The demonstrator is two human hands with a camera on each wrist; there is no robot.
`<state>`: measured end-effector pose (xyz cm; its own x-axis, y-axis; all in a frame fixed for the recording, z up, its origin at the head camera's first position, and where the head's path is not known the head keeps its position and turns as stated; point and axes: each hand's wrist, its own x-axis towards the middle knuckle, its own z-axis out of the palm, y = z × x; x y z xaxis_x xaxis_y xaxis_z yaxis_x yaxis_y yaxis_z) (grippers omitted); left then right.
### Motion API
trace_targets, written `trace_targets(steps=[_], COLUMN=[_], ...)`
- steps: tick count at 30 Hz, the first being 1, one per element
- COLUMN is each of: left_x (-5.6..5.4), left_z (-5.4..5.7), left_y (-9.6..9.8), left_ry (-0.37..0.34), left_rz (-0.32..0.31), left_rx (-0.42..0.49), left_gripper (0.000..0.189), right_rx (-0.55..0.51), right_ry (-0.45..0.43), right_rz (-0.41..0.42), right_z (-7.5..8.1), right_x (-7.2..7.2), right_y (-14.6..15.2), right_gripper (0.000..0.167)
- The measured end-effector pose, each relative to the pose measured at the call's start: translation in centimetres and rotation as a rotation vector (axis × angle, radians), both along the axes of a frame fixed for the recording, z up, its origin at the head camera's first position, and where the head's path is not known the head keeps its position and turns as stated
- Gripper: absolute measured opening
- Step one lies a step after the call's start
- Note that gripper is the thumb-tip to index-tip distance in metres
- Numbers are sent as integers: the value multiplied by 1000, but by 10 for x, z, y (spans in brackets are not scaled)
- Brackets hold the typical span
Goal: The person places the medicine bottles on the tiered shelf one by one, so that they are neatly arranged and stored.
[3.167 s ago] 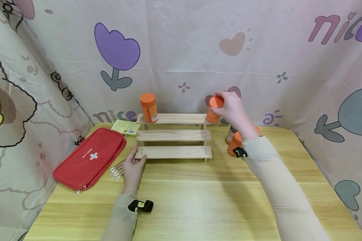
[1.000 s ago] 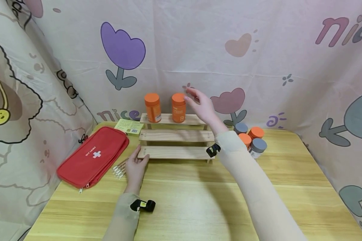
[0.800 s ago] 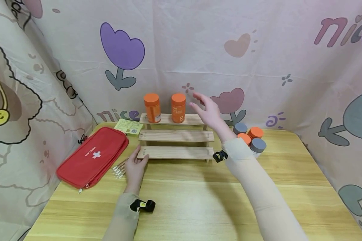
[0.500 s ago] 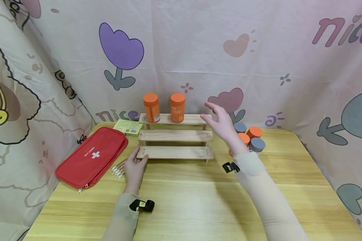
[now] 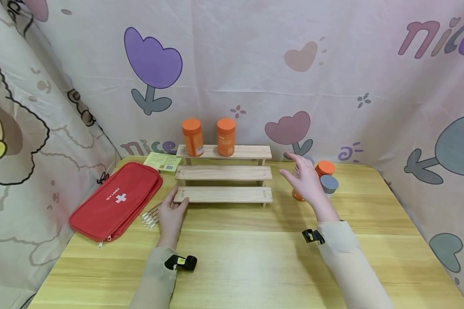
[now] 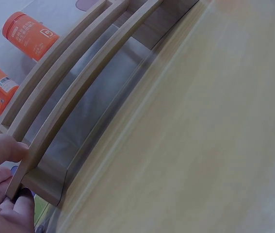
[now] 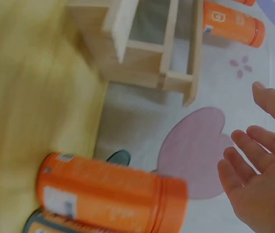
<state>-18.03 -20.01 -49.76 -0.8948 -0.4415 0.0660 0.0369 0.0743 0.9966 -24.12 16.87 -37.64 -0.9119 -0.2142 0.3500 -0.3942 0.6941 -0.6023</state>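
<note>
A three-tier wooden shelf [image 5: 223, 195] stands on the table. My left hand [image 5: 171, 219] grips the left end of its lowest tier; in the left wrist view the thumb lies over the board and fingers curl below it. Two orange bottles, a left one [image 5: 193, 139] and a right one [image 5: 226, 138], stand upright on the top tier. My right hand [image 5: 305, 178], holding nothing, hovers with fingers spread at the bottle group right of the shelf. It partly hides that group, where an orange-capped bottle [image 5: 325, 168] and a grey-capped bottle [image 5: 328, 184] show. Another orange bottle [image 7: 110, 191] fills the lower right wrist view.
A red first aid pouch [image 5: 116, 201] lies at the left of the table. Between it and my left hand are several white-tipped swabs [image 5: 150, 218]. A green-yellow box [image 5: 162, 163] lies behind the pouch, against the shelf's left side. A printed curtain [image 5: 224, 64] hangs behind the table.
My right hand brought the second orange bottle to the top tier, let it go, and drew back right and down to the bottle group. My left hand has stayed on the shelf.
</note>
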Motion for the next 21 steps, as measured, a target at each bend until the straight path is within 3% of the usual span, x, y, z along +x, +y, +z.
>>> trace_targets(steps=[12,21], left_x=[-1,0], left_z=[0,0], left_y=[0,-1], left_ry=[-18,-25], left_rz=[-1,-12], left_rx=[10,1], left_gripper=[58,59], right_rx=[39,85], right_ry=[25,22], right_rz=[-83,-121], right_z=[-23,-28], right_x=[11,12], right_y=[27,41], right_gripper=[58,58])
